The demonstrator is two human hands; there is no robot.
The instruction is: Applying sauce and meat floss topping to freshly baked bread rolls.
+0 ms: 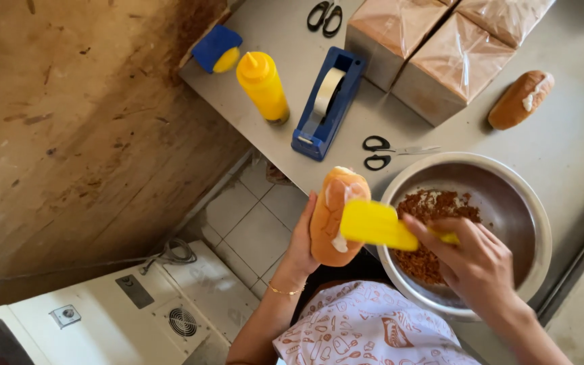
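- Left hand: your fingers are clamped round the split bread roll, held above the table's near edge; its long axis runs 12 to 6 o'clock.
- Right hand: closed on the yellow spatula; the blade lies at 9 o'clock from this hand, touching the roll's cream-smeared cut side.
- Steel bowl: under your right hand, holding brown shredded filling.

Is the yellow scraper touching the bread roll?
Touching. The head view shows the yellow scraper, held in the right hand, pressed flat against the split side of the bread roll that the left hand holds.
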